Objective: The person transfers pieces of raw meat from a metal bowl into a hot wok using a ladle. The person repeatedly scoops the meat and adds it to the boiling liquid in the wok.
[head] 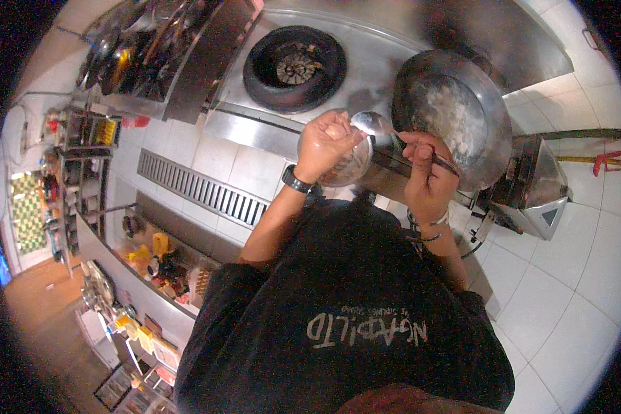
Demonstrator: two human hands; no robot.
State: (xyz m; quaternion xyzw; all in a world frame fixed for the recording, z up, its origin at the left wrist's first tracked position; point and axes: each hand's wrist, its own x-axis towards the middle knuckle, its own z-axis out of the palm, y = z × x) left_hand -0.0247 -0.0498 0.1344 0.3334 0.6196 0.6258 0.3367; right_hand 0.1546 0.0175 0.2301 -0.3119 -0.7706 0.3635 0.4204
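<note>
My left hand (327, 142), wet and curled into a fist, closes around what looks like a soft pale paste; most of it is hidden by the fingers. Beneath that hand is a round bowl (353, 173), whose contents are partly covered. My right hand (428, 173) grips a metal spoon (371, 123) by its handle. The bowl of the spoon is beside the thumb side of my left fist. To the right, a large wok (489, 111) holds cloudy liquid with whitish patches on its surface.
A round black burner (261, 88) with no pan on it is set in the steel stove top (365, 57). A metal floor grate (202, 186) crosses the tiles at left. Utensils (134, 52) fill a steel holder at upper left. A steel box (535, 215) stands right of the wok.
</note>
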